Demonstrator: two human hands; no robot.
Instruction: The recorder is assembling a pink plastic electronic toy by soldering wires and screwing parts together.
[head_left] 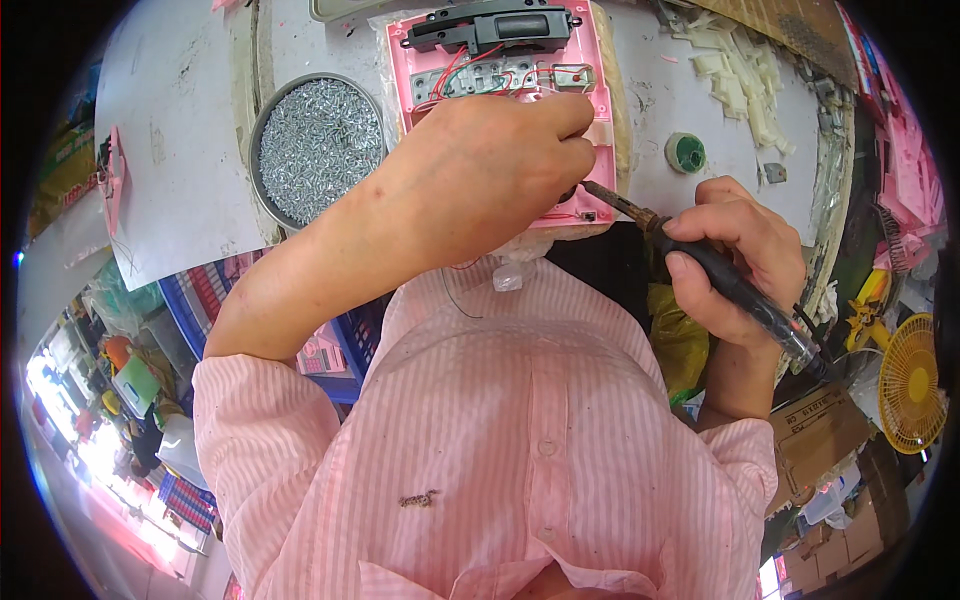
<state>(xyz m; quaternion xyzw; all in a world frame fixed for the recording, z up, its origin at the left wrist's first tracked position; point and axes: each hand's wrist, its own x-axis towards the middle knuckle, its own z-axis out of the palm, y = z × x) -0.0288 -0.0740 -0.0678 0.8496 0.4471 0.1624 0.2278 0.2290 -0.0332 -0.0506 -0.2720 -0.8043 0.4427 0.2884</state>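
Note:
A pink plastic casing (603, 105) lies on padding at the top middle, with a black plastic module (490, 27) across its far end. Metal plates (487, 76) with thin red and green wires sit inside it. My left hand (500, 165) reaches over the casing from the left, fingers curled together; what they pinch is hidden beneath them. In my right hand (740, 250) is a black-handled soldering iron (735, 285), held like a pen. Its dark tip points left and comes close to my left fingertips, above the casing's near right part.
A round bowl of small silvery screws (320, 150) stands left of the casing. To the right are a small tub of green material (685, 152) and a pile of whitish plastic pieces (735, 80). Blue crates (350, 345) sit below the table edge; a yellow fan (912, 383) stands far right.

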